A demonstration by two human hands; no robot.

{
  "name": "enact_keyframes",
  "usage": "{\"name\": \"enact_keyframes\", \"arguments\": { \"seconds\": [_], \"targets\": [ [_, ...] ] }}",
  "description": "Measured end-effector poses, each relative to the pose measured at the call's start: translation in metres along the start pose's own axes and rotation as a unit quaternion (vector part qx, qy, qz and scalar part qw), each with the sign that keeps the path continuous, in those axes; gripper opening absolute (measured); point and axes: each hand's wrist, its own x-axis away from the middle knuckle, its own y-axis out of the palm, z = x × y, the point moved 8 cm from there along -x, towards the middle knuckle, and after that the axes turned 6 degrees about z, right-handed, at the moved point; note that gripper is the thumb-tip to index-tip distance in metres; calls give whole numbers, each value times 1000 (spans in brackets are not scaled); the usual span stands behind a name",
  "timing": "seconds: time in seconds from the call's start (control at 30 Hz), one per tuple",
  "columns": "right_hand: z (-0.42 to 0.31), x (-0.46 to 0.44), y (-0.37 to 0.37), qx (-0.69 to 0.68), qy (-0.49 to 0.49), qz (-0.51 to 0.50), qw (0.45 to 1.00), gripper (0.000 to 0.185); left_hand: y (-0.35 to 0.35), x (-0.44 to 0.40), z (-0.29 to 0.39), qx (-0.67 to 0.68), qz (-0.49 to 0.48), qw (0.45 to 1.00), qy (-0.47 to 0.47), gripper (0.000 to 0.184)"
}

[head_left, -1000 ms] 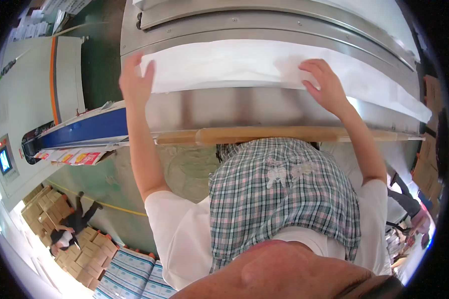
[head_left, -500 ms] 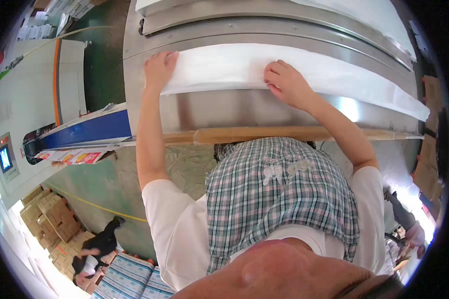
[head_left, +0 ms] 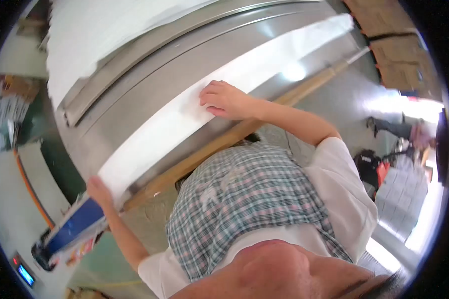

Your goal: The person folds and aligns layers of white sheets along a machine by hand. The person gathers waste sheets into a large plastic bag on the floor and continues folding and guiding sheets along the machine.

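Observation:
A long folded strip of white material lies along the metal table. My left hand is at the strip's lower left end, touching its edge; it is blurred and its fingers are hard to make out. Around the middle of the strip, my right hand rests on the material with its fingers curled and pressed together. Whether it pinches any of the material is hidden beneath the fingers.
A brown-covered edge runs between the table and my checked apron. Beyond the metal bar lies more white material. A blue conveyor is at lower left, cartons at upper right, and a person at far right.
The view has turned, so the table now runs diagonally. My right hand has moved left along the strip and its fingers have closed. My left hand has come to the strip's end.

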Motion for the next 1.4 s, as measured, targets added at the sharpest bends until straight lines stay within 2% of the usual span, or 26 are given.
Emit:
{"name": "enact_keyframes", "arguments": {
  "seconds": [0.03,0.1,0.13,0.17,0.2,0.33,0.37,0.4,0.43,0.47,0.5,0.53,0.6,0.63,0.7,0.73,0.77,0.8,0.87,0.93,1.03,1.17,1.23,1.27,1.37,1.4],
  "targets": [
    [10,11,-12,16,12,6,1000,18,0,4,-26,-14,-28,999,-30,26],
    [36,26,-33,62,22,49,997,16,-22,5,-27,-111,44,993,18,32],
    [49,32,-41,68,27,55,996,16,-18,5,-43,-170,-46,984,-15,35],
    [62,51,-72,100,48,60,992,14,-29,12,-41,-198,-20,980,-25,38],
    [79,61,-86,128,70,59,987,13,-32,14,-51,-223,-27,969,-102,43],
    [154,113,-169,196,158,173,952,14,-25,1,-8,-165,-31,980,-108,48],
    [178,131,-195,206,193,222,933,15,-19,-1,0,-129,-35,985,-110,49],
    [207,152,-221,113,263,275,918,16,-15,-2,17,-127,-33,985,-112,49],
    [234,171,-249,200,273,299,892,16,-12,-3,45,-141,-34,983,-116,48],
    [253,191,-278,204,309,357,858,10,-11,-3,78,-156,-38,980,-119,48],
    [286,219,-294,6,435,398,808,11,-16,0,121,-159,-25,979,-122,47],
    [309,238,-305,-120,465,459,748,19,-6,2,130,-160,-24,979,-121,47],
    [338,256,-312,-256,496,463,689,34,19,1,163,-141,-21,988,-52,48],
    [346,259,-315,-259,497,467,684,34,26,2,184,-127,-31,991,-35,49],
    [364,255,-292,-424,526,425,602,44,40,5,216,-105,-22,994,-13,49],
    [380,258,-297,-425,525,430,599,44,49,6,230,-81,-12,997,-2,49],
    [404,263,-308,-452,496,487,559,46,63,8,232,-110,-45,991,-55,48],
    [428,271,-318,-477,465,540,515,48,64,8,252,-113,-43,991,-53,48],
    [466,287,-349,-497,419,561,513,47,54,13,280,-230,-18,962,-149,49],
    [497,321,-384,-427,414,652,471,47,57,11,275,-223,-18,963,-151,49],
    [530,354,-424,-365,403,685,485,45,62,10,257,-213,-25,964,-158,50],
    [569,369,-465,-383,376,668,515,39,63,11,256,-206,-48,962,-173,51],
    [577,353,-491,-430,274,630,586,35,61,12,259,-209,-40,960,-181,51],
    [585,356,-497,-432,272,632,583,35,60,12,259,-212,-39,958,-189,51],
    [550,341,-533,-274,287,597,697,31,63,10,248,-220,-27,958,-184,51],
    [555,350,-533,-274,292,598,695,31,62,7,245,-223,-30,958,-180,51]
  ]
}}
